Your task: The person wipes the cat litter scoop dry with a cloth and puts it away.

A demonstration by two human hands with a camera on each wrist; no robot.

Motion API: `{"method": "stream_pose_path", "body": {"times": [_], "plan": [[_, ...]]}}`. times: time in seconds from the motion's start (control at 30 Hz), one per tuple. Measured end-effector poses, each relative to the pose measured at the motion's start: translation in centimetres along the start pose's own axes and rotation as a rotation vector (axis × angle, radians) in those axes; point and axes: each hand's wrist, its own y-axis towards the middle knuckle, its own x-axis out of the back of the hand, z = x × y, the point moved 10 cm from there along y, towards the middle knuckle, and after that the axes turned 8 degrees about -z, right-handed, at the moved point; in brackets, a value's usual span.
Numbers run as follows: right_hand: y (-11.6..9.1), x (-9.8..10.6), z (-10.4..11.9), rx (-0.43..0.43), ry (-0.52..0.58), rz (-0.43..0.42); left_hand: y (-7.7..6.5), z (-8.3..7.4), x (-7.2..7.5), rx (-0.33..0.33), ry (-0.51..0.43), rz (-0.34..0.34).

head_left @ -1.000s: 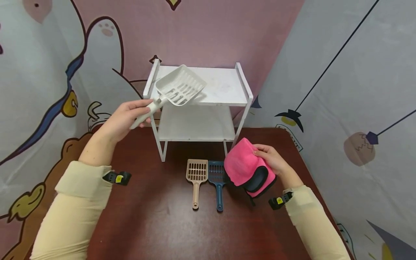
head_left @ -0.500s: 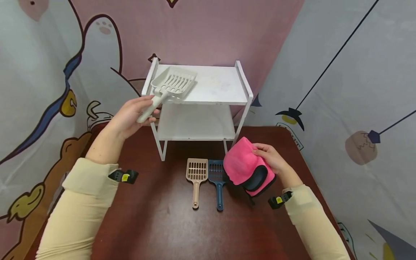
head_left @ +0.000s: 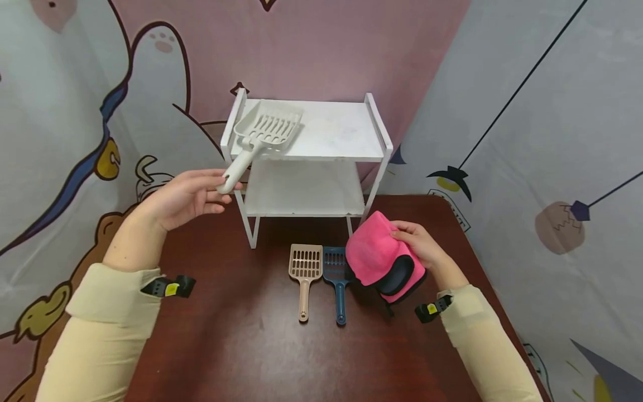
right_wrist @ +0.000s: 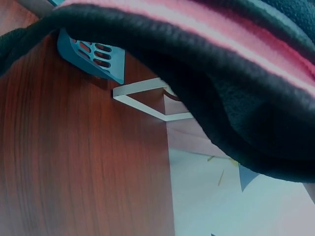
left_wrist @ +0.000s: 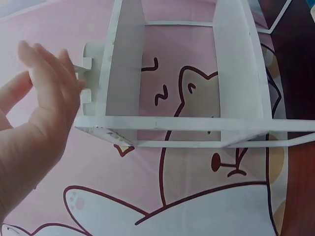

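Note:
A white litter scoop [head_left: 268, 125] lies on the top shelf of a small white rack [head_left: 341, 134], its slotted head on the shelf and its handle jutting past the front left. My left hand [head_left: 188, 195] is at the handle's end, fingers loosely extended; the left wrist view shows the hand [left_wrist: 47, 93] with straightened fingers not wrapped round anything. My right hand [head_left: 417, 243] grips a pink fleece hat-like piece [head_left: 372, 248] with black trim, above the table's right side. That fabric [right_wrist: 197, 54] fills the upper right wrist view and hides the fingers there.
Beneath the rack's front, a beige litter scoop [head_left: 305, 268] and a blue litter scoop [head_left: 340, 296] lie side by side on the dark brown table [head_left: 261, 357]. The rack's lower shelf [head_left: 303, 190] is white. Printed cloth walls [head_left: 502, 167] stand close behind and at both sides.
My left hand has lowered the white scoop onto the top shelf, then loosened its fingers and drawn back left and down. The right hand with the pink fabric has stayed put.

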Motion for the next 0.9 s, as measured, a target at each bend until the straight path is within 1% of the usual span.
{"method": "stream_pose_path", "body": {"times": [0.1,0.2,0.3,0.43,0.6,0.7,0.8,0.9], "plan": [[0.0,-0.2,0.3,0.003,-0.004,0.004,0.0,-0.1,-0.4,-0.021,-0.024,0.029],[-0.1,-0.4,0.7,0.007,-0.021,0.000,0.2,-0.2,-0.8,-0.044,-0.033,0.024],[-0.4,-0.7,1.2,0.002,-0.039,-0.010,0.6,-0.3,-1.0,-0.050,-0.025,-0.004],[-0.7,-1.0,1.5,-0.013,-0.039,-0.011,1.2,-0.2,-1.3,-0.039,-0.039,-0.048],[-0.3,-0.2,0.5,0.000,-0.036,-0.011,2.2,-0.3,-1.9,-0.032,-0.070,-0.098],[-0.2,0.1,0.0,0.009,-0.040,-0.019,2.7,-0.3,-2.4,-0.036,-0.081,-0.112],[-0.3,0.2,0.0,0.008,-0.040,-0.023,3.0,-0.1,-2.6,-0.028,-0.032,-0.122],[-0.2,0.3,0.0,0.012,-0.041,-0.022,3.1,0.4,-2.7,-0.014,0.060,-0.126]]}}
